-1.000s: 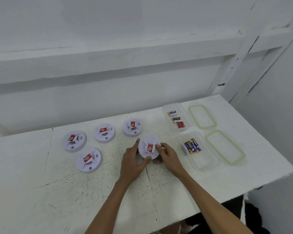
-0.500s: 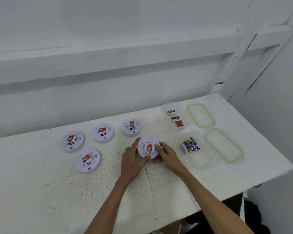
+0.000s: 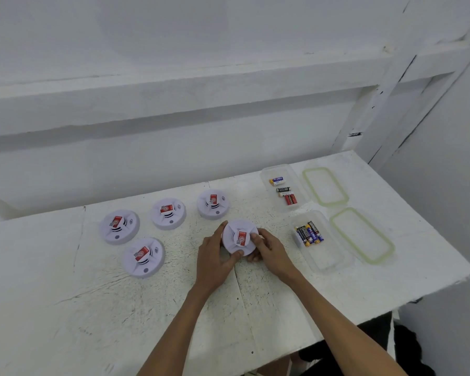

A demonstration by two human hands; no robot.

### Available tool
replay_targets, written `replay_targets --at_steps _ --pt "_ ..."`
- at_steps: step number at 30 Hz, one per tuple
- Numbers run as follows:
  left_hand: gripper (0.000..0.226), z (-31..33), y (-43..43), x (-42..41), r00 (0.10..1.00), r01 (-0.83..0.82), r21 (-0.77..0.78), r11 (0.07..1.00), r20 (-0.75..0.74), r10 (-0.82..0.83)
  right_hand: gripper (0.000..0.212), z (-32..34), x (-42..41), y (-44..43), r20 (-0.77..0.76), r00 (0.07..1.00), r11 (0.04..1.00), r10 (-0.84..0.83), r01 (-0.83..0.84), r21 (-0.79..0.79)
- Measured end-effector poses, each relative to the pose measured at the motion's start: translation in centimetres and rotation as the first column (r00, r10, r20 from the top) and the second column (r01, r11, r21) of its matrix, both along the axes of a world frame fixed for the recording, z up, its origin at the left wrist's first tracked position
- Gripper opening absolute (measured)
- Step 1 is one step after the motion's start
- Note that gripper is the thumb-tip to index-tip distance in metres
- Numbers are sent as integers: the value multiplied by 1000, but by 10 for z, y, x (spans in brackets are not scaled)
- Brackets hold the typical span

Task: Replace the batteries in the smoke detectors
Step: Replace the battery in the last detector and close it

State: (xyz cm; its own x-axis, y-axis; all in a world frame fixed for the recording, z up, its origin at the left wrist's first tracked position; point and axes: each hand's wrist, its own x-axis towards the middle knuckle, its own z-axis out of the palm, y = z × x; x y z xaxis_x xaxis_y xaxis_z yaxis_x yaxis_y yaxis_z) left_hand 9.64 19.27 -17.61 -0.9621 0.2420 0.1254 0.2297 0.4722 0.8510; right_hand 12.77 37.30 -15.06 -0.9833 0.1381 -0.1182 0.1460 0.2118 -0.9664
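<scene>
Left hand: your left hand (image 3: 215, 256) has its grip closed on the left side of the held detector (image 3: 235, 246). Thumb on the near rim, fingers curled round the far-left edge.
Right hand: your right hand (image 3: 272, 251) grips the same unit from the right. The thumb lies on the top face, just beside the red label (image 3: 242, 238).
Held detector: white, round, face up and tilted slightly toward you. It sits mid-surface between both hands. Can't tell if its underside touches the surface.
Other detectors: four more flat on the surface, all left of your hands, each with a red label on top. Back row: far-left detector (image 3: 120, 226), middle detector (image 3: 168, 213), back-right detector (image 3: 213, 204). The front-left detector (image 3: 143, 257) sits alone, nearer you.
Far box: clear far box (image 3: 266, 172) right of the detectors, lid off. It holds mixed batteries (image 3: 284, 189): one white-and-blue, one black, some red.
Near box: clear near box (image 3: 326, 256) just right of your right hand, lid off. The row of batteries (image 3: 309, 233) lies side by side at its far end, dark, blue and yellow.
Lids: two green-rimmed lids flat on the surface. The far lid (image 3: 325, 186) is beside the far box, the near lid (image 3: 362, 234) beside the near box.
Surface: white-painted surface (image 3: 92, 308), scuffed, with a seam running under your hands.
</scene>
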Motion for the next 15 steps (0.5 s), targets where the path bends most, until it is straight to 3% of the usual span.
replay_targets --at_steps 3,7,10,12,15 --pt "81 -3 -1 0 1000 8 -34 999 -8 -8 28 1 0 0 1 1000 1000 -2 2 -11" --pt "52 3 -6 1 1000 16 1 1000 19 -16 28 -2 0 0 12 1000 1000 -8 8 -14" --pt "45 10 -5 1 999 12 -12 1000 32 -12 28 -3 -1 0 15 1000 1000 -6 6 -19" --pt "51 7 -5 1 999 13 -26 1000 36 -12 29 -4 -1 0 17 1000 1000 -7 7 -12" --pt "77 -3 -3 0 1000 -6 -70 998 14 7 30 -5 -1 0 9 1000 1000 -3 3 1"
